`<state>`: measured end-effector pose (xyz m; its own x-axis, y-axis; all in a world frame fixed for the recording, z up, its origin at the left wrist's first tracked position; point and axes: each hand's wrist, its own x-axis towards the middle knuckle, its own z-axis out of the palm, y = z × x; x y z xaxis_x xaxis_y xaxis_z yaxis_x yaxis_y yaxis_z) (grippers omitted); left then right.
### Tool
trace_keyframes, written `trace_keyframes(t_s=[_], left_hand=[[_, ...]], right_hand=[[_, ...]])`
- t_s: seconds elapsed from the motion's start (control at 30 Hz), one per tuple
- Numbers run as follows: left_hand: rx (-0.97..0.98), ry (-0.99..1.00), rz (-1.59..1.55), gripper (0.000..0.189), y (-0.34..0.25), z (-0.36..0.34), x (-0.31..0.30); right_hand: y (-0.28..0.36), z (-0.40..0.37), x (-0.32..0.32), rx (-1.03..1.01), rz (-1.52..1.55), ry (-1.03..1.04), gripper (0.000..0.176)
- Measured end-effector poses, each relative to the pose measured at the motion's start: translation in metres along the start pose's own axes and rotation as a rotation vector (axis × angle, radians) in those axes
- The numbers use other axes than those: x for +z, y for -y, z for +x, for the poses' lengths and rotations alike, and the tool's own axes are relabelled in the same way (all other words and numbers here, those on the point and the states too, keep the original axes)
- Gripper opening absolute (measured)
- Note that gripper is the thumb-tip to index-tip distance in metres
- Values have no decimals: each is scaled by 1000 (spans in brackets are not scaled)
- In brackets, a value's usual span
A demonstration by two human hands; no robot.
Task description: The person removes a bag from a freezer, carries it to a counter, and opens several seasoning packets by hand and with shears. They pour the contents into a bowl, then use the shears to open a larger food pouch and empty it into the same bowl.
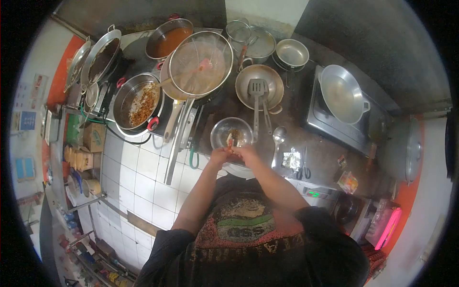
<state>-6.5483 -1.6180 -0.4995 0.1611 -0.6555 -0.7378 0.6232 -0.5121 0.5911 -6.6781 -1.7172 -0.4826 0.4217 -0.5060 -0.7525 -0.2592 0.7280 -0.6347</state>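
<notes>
My left hand and my right hand are close together at the near rim of a clear bowl. Fingers of both pinch a small red-and-white sachet, partly hidden by them. Brownish contents show at the bottom of the bowl. Right of the bowl lie a metal spoon, a silver foil packet and scissors. Behind it, a slotted spatula rests across a metal wok.
To the left, a large strainer lies over a pan, near a pot of browned bits and a pot of orange liquid. At right, an aluminium wok sits on a gas stove. A colourful packet lies near the counter's edge.
</notes>
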Motion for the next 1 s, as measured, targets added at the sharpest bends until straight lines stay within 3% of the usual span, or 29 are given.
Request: trace_keyframes(t_s=[0.07,0.2,0.3,0.4,0.5,0.67,0.8,1.0], left_hand=[[4,-13,-15,19,-8,-9,5],[6,13,-26,16,-6,-6,1],[25,-68,-26,15,-7,-8,6],[11,-69,64,14,-14,-12,5],[34,-42,49,14,-5,-8,-3],[118,-83,33,16,0,-14,8],[162,-68,135,12,12,-1,1],[220,-152,386,11,15,-5,9]], right_hand=[[-36,38,-9,-9,-28,15,24],[-24,26,-2,9,116,-21,31],[-14,17,9,-1,37,-162,16],[-14,20,9,-19,9,-143,17],[8,1,8,-6,54,-41,42],[-51,62,2,-28,96,-197,39],[-24,41,7,-46,10,-251,34],[-23,36,9,16,254,-169,29]])
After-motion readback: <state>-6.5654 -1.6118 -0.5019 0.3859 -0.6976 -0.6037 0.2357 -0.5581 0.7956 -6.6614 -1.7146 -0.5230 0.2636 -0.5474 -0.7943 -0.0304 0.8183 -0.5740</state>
